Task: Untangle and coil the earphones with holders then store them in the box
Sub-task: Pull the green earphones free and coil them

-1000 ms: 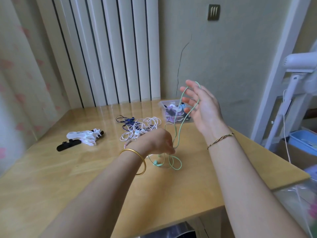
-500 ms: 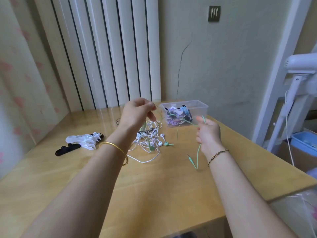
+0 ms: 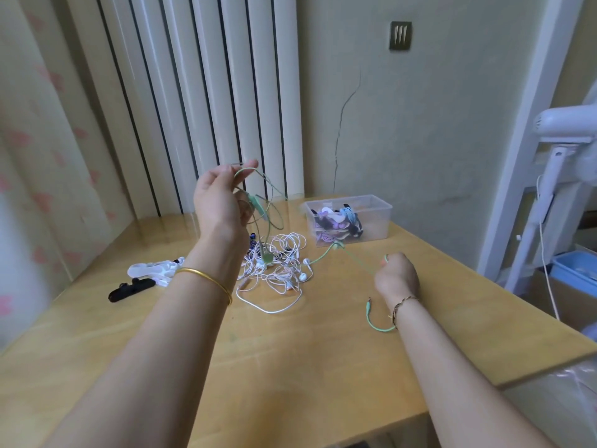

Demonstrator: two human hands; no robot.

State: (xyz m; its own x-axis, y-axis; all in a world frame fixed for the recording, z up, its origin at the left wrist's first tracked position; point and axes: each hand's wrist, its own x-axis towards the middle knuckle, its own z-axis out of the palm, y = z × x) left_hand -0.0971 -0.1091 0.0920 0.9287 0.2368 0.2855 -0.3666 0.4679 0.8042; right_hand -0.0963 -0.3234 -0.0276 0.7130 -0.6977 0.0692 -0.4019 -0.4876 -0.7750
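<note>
Hands: left hand (image 3: 219,202) lifted higher, pinching green earphones (image 3: 256,205) loop; right hand (image 3: 397,276) lower, fist gripping cable near plug.

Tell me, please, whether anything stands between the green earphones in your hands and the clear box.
Nothing visible blocks the box: its top is open. But the green earphones, held by the left hand and right hand, hang down onto the white tangle and may be caught in it.
</note>
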